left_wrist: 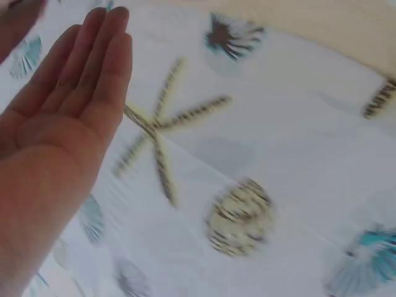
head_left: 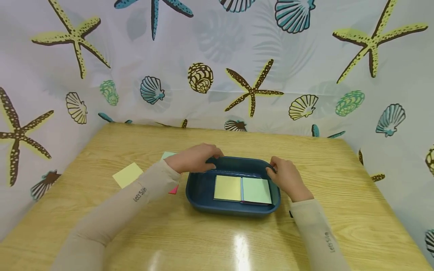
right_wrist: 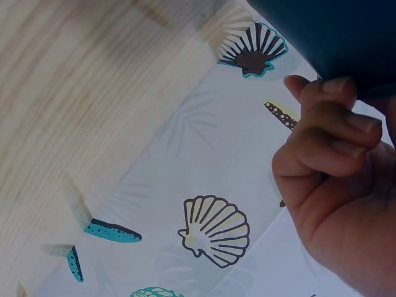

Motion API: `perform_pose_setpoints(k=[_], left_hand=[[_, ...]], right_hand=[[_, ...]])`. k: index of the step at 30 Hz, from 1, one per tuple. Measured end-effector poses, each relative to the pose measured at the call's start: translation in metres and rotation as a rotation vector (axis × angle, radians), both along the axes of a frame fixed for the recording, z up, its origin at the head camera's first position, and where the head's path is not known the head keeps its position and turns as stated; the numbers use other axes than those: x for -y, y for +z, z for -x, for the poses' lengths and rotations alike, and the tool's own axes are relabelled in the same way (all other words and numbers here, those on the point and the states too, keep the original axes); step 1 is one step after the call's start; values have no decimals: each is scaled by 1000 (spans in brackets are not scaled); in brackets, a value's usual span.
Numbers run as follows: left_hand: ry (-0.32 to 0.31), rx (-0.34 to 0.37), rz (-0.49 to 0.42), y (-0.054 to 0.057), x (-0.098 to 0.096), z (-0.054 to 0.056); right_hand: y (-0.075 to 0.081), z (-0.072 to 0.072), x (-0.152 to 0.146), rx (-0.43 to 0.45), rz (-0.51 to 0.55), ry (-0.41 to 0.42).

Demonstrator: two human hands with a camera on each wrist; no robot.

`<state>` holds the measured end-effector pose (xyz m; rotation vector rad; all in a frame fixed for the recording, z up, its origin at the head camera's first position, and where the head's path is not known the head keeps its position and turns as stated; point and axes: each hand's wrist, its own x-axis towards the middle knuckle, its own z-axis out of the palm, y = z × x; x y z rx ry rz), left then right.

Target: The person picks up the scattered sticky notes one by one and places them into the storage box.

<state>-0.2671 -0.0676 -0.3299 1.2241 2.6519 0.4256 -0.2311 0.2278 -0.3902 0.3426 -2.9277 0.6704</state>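
A dark blue plastic bin (head_left: 200, 191) stands on the table. A yellow sticky note pad (head_left: 227, 188) and a pale green sticky note pad (head_left: 256, 190) lie side by side in it. My right hand (head_left: 287, 177) grips the bin's right rim. In the right wrist view, that hand's fingers (right_wrist: 337, 127) are curled at the bin's edge. My left hand (head_left: 194, 158) is over the back left corner of the bin. The left wrist view shows its fingers (left_wrist: 102, 80) straight, with nothing in the palm.
Left of the bin, a yellow note (head_left: 127, 174) lies on the wooden table (head_left: 162, 241). A pale green note (head_left: 167, 154) and a pink one (head_left: 173, 190) are partly hidden by my left arm. A curtain (head_left: 217, 49) printed with shells and starfish hangs behind the table.
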Motion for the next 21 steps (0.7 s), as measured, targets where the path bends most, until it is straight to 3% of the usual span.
perform_pose_setpoints(k=[2, 5, 7, 9, 14, 17, 21], left_hand=[[103, -32, -96, -1, 22, 8], [324, -41, -180, -6, 56, 17], [457, -33, -180, -13, 76, 21], [559, 19, -114, -20, 90, 20], [635, 153, 142, -42, 98, 3], [651, 169, 218, -52, 92, -12], [683, 120, 252, -59, 84, -26]], right_hand=[[1, 0, 0, 13, 1, -4], [1, -1, -1, 24, 2, -5], [1, -3, -1, 31, 10, 0], [1, -4, -1, 35, 13, 2], [2, -6, -1, 24, 14, 1], [3, -6, 0, 8, 17, 5], [3, -4, 3, -2, 23, 16]])
